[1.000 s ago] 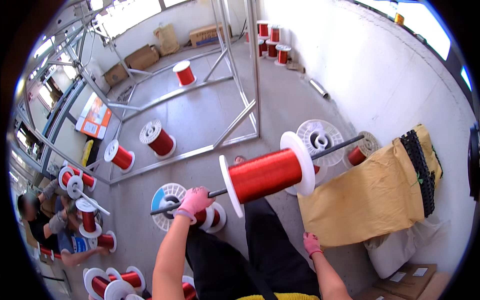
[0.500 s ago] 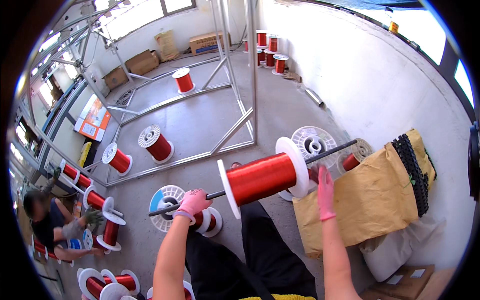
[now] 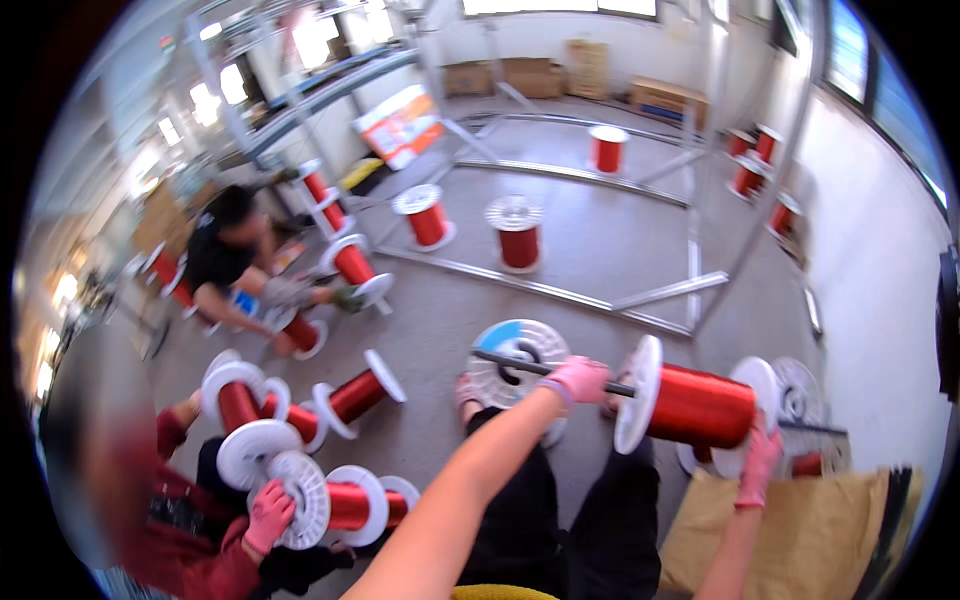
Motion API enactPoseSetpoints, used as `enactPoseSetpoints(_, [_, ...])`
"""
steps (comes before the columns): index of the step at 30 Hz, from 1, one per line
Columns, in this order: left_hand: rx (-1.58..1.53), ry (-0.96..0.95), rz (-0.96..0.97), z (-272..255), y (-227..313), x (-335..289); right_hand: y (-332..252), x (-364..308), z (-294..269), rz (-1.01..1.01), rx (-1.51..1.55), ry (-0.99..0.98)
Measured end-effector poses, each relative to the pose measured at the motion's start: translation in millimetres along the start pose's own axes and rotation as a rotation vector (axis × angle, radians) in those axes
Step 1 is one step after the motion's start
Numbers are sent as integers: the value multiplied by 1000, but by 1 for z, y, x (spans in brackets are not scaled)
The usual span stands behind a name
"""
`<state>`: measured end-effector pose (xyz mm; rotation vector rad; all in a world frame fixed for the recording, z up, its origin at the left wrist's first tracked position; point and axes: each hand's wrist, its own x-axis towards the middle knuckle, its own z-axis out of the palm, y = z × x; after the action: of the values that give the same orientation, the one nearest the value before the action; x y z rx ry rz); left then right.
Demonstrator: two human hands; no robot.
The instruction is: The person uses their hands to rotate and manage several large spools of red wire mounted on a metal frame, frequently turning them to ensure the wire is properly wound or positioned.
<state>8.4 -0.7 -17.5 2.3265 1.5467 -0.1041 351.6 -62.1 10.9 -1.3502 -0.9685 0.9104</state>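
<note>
A large spool of red wire (image 3: 700, 405) with white flanges hangs across my legs on a dark rod (image 3: 510, 362). Wrapped round the rod, left of the spool, is my pink-gloved left hand (image 3: 580, 381). My right hand (image 3: 760, 468), in a pink glove too, is closed at the lower edge of the spool's right flange, its fingertips partly hidden. The rod's far end emerges past that flange. Below the rod's left end, by my feet, stands a spool with a white and blue top flange (image 3: 525, 345).
At left, a co-worker in dark red (image 3: 190, 530) touches a spool (image 3: 300, 495); another in black (image 3: 215, 255) crouches among more spools. Metal framing (image 3: 560, 290) lies ahead, with spools inside it. Brown paper sacking (image 3: 780, 540) is beside my right arm, near the white wall.
My view has swung left, bringing the co-worker in dark red into sight. The spool and rod now appear farther right, tilted down to the right. Both my hands stay with them.
</note>
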Motion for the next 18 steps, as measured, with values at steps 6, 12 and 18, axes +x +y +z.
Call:
enactPoseSetpoints(6, [-68, 46, 0, -2, -5, -8, 3, 9, 22, 77, -127, -19])
enactPoseSetpoints(12, [109, 435, 72, 14, 1, -27, 0, 17, 22, 72, -184, -34])
enactPoseSetpoints(18, [126, 404, -122, 26, 4, -19, -6, 13, 24, 73, -249, -18])
